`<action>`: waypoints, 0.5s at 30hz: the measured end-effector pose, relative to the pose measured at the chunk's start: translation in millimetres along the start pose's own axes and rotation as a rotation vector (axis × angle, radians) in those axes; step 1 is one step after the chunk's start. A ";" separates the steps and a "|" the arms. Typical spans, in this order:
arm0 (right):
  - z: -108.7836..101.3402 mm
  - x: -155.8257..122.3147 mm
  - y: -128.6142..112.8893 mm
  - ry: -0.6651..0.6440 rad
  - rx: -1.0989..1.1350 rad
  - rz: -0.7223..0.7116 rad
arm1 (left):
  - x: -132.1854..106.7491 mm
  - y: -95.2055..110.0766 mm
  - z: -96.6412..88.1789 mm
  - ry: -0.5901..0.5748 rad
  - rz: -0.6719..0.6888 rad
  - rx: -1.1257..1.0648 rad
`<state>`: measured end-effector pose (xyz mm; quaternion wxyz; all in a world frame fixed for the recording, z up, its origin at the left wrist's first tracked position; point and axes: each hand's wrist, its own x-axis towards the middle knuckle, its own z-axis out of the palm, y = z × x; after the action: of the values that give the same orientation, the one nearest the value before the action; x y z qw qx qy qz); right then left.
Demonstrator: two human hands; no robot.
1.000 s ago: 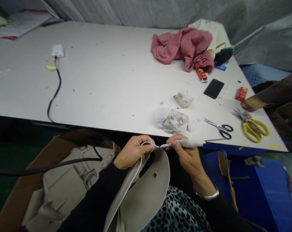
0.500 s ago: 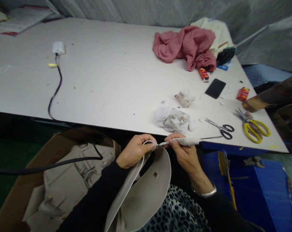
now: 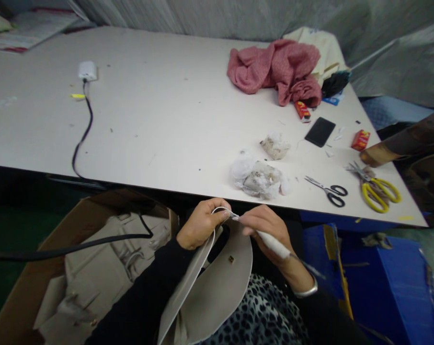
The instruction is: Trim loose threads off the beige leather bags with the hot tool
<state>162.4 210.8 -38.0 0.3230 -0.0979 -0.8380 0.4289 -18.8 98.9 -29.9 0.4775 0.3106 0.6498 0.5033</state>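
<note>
A beige handbag body [image 3: 220, 287] with pale edges and a small metal snap stands open in my lap. My left hand [image 3: 202, 223] pinches its upper rim between thumb and fingers. Across from it, my right hand [image 3: 269, 227] is closed around a slim tool with a white-wrapped handle [image 3: 274, 245]. The tool's whitish tip meets the bag's rim right beside my left thumb. From the handle's other end a thin dark rod points down past my right wrist; it is blurred.
Crumpled plastic with stained pieces [image 3: 262, 179], black scissors [image 3: 330, 191], yellow-handled scissors [image 3: 375, 187], a dark flat pad [image 3: 320, 132] and a pink cloth [image 3: 274, 67] lie on the white table [image 3: 159, 110]. A cardboard box [image 3: 26, 287] of beige pieces stands left, blue bins [image 3: 385, 287] right.
My right hand has turned, so the tool's back end has swung from pointing right over the table edge to pointing down past my wrist. My left hand keeps its pinch on the rim.
</note>
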 end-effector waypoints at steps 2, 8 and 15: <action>-4.7 -0.8 -2.3 -0.008 0.002 -0.004 | -0.6 1.2 1.0 0.004 0.019 0.039; 11.3 -9.4 -5.5 0.285 0.298 0.354 | -7.2 7.1 3.5 0.019 0.070 0.147; 31.1 -14.5 -15.5 0.269 0.387 0.556 | -19.7 9.7 4.8 0.070 0.126 0.253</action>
<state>155.8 174.5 -45.6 0.3138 -0.3149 -0.6326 0.6342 -8.2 86.1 -14.8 0.3792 0.3908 0.7036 0.4566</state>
